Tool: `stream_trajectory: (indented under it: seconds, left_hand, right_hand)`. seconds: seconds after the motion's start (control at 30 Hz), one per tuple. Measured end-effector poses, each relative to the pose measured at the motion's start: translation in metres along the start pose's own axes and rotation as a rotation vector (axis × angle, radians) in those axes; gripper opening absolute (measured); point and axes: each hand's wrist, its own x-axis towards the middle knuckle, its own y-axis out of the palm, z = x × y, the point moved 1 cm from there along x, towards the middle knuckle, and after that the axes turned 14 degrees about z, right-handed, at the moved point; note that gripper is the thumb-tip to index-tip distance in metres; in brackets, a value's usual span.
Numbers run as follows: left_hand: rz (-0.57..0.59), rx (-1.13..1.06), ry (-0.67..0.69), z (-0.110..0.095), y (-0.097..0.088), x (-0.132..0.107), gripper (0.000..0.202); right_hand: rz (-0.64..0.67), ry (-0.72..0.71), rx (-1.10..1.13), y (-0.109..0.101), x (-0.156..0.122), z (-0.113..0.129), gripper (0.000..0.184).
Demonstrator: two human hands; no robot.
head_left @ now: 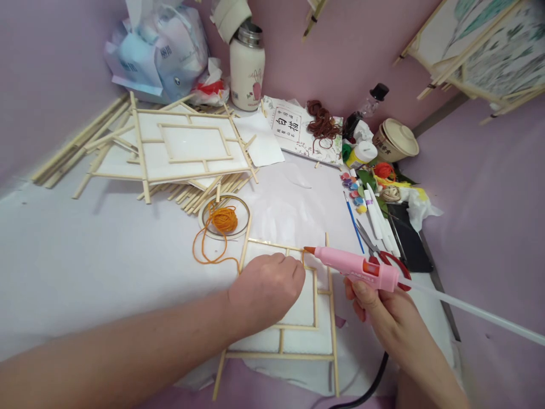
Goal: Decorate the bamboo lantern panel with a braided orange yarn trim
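Observation:
My right hand [378,312] grips a pink hot glue gun [353,266] by its handle, with a long white glue stick [468,304] coming out of the back. The gun's orange nozzle points left at the top bar of a bamboo-stick frame [315,295] backed with white paper. Over that frame, my left hand [270,287] is closed, its fingertips pinching orange yarn [216,261]; a short strand rises beside them near the nozzle. The yarn runs back to an orange ball [224,219] inside a tape roll [204,211].
Behind on the left lie finished-looking stick frames [187,142] over loose sticks [85,139]. A book [293,128] with brown yarn [321,122] and an open thermos [247,68] stand at the back. Scissors [374,244], a blue brush [353,221] and a phone [411,238] lie right.

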Motion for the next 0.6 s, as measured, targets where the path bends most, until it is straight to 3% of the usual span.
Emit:
stream_trajectory:
  seconds: [0.6]
  left_hand:
    - [0.074,-0.056,0.013,-0.0006,-0.002,0.0011,0.011]
  right_hand:
    - [-0.008,-0.041,-0.064,0.005,0.0076,0.0068,0.047]
